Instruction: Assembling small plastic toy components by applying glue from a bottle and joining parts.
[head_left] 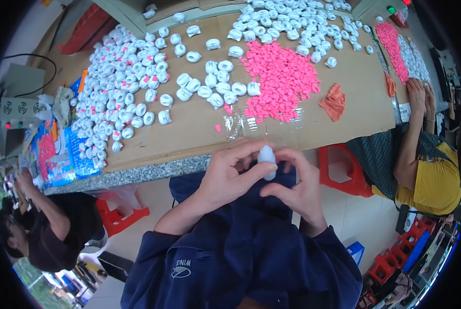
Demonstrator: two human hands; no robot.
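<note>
My left hand (229,172) is closed on a small white squeeze bottle (266,160), its thumb across the bottle's front. The bottle stands roughly upright, and a thin needle-like tip rises from its narrow top. To its right, my right hand (300,188) curves close by with thumb and fingers apart; whether its fingertips touch the bottle's far side is hidden. Beyond my hands on the cardboard-covered table (179,136) lies a heap of small pink pieces (279,80). Several rounded white parts (217,82) with dark openings sit left of that heap.
A big pile of white parts, some with pink bits (120,82), covers the left side; more white parts (287,20) lie at the back. An orange cloth (334,102) rests at right. People sit at both sides, near red stools (344,170). The granite edge (138,174) runs before me.
</note>
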